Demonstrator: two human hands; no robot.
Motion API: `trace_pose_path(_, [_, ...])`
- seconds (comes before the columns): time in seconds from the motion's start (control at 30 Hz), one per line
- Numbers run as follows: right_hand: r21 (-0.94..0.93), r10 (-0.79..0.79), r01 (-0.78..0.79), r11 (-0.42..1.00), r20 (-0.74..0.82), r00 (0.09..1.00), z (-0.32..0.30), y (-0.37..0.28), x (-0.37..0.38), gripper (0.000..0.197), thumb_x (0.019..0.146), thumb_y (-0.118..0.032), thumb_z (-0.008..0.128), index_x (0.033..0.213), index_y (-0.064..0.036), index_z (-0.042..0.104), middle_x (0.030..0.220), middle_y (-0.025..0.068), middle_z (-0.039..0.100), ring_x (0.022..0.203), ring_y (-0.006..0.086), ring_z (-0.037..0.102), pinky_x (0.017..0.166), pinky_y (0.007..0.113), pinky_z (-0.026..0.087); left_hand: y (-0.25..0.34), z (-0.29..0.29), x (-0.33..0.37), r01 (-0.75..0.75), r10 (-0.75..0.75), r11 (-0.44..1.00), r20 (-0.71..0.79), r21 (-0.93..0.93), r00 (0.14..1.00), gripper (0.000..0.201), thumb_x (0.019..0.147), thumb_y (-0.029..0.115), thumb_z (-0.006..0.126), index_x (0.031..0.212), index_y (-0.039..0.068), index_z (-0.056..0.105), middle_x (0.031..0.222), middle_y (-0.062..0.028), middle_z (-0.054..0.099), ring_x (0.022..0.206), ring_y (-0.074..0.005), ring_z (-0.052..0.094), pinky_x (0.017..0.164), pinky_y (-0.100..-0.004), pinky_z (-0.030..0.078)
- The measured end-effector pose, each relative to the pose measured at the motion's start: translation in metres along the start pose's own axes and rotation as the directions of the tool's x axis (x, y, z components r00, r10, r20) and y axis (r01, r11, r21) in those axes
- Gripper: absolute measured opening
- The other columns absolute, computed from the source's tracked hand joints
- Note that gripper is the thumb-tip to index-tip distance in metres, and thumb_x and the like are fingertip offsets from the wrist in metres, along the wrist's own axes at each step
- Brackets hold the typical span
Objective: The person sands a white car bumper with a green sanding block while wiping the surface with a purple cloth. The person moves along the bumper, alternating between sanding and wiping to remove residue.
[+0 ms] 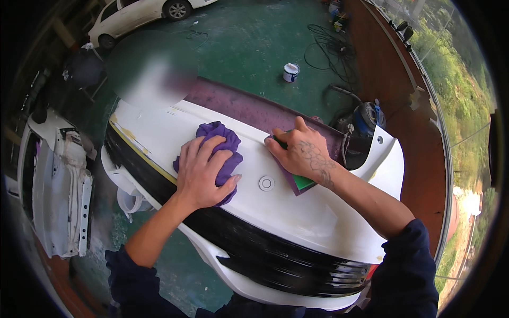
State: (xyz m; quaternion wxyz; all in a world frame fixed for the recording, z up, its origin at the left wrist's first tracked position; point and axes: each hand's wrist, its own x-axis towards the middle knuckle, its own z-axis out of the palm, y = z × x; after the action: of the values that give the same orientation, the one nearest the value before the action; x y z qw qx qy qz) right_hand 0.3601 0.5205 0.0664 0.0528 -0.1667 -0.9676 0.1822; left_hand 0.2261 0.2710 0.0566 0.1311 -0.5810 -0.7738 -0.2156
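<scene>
A white car body panel [313, 212], with a glossy black strip [254, 249] along its near side, lies in front of me. My left hand [200, 172] presses a bunched purple cloth [227, 140] onto the white surface, its fingers curled over the folds. To the right, my right hand [305, 151] grips a green sanding block [303, 182] with a purple-brown sheet along its edge. The block rests on the panel, partly hidden under the hand. Between the two hands, nearer to me, is a small round fitting [266, 183] in the panel.
Behind the panel runs a dark reddish board [244, 103]. A blue-and-black machine [368, 116] with a hose stands at its right end. A paint can [291, 72] and black cables [328, 47] lie on the green floor. Another car part [63, 196] stands left; a white car [138, 21] is beyond.
</scene>
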Motion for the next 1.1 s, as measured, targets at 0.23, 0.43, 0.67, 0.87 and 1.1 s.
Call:
trace_pose_path(0.23, [-0.057,0.033,-0.034,0.998,-0.015,0.999,-0.012,-0.015,-0.029,0.04,0.105,-0.046,0.068,0.122,-0.0142,0.084,0.102,0.0204,0.061,0.095,0.0406,0.075,0.078,0.051,0.063,-0.007,0.005,-0.014,0.024,-0.025,1.0,-0.061,-0.02,0.998,0.043,0.082,0.03,0.082,0.119,0.009,0.077,0.147,-0.0161,0.062,0.13,-0.0445,0.055,0.112,-0.0571,0.042])
trace_pose_path(0.43, [-0.073,0.221,-0.222,0.972,-0.015,0.975,0.0,-0.015,0.027,0.039,0.105,-0.046,0.068,0.119,-0.0141,0.084,0.112,0.0245,0.067,0.095,0.041,0.077,0.079,0.049,0.064,-0.008,0.009,-0.01,-0.009,0.007,1.0,-0.063,-0.028,0.998,0.045,0.08,0.029,0.082,0.12,0.008,0.077,0.149,-0.0161,0.062,0.13,-0.0445,0.055,0.113,-0.0569,0.041])
trace_pose_path(0.67, [-0.137,0.256,-0.245,0.96,0.072,0.964,-0.008,-0.025,-0.003,0.043,0.103,-0.05,0.068,0.123,-0.0156,0.086,0.115,0.024,0.069,0.097,0.0387,0.078,0.082,0.047,0.065,-0.009,0.007,-0.014,0.007,-0.009,0.999,-0.054,-0.038,0.999,0.045,0.08,0.027,0.082,0.12,0.007,0.077,0.149,-0.0172,0.062,0.129,-0.0449,0.055,0.112,-0.0578,0.042])
trace_pose_path(0.87, [-0.157,0.344,-0.336,0.929,0.029,0.938,-0.008,-0.032,0.005,0.044,0.103,-0.05,0.066,0.12,-0.0142,0.087,0.116,0.0235,0.072,0.097,0.0369,0.078,0.084,0.045,0.065,-0.015,0.007,-0.017,-0.022,0.018,0.998,-0.067,-0.06,0.998,0.046,0.08,0.026,0.082,0.121,0.008,0.078,0.148,-0.0177,0.062,0.127,-0.0453,0.056,0.109,-0.0592,0.043])
trace_pose_path(1.1, [-0.218,0.428,-0.412,0.885,0.032,0.903,-0.003,-0.015,0.036,0.041,0.102,-0.048,0.07,0.121,-0.0164,0.087,0.1,0.0185,0.065,0.085,0.0363,0.074,0.075,0.044,0.062,-0.007,0.008,-0.008,-0.054,0.048,0.995,-0.074,-0.087,0.996,0.046,0.079,0.024,0.081,0.121,0.007,0.078,0.145,-0.0182,0.063,0.127,-0.0448,0.056,0.109,-0.0605,0.043])
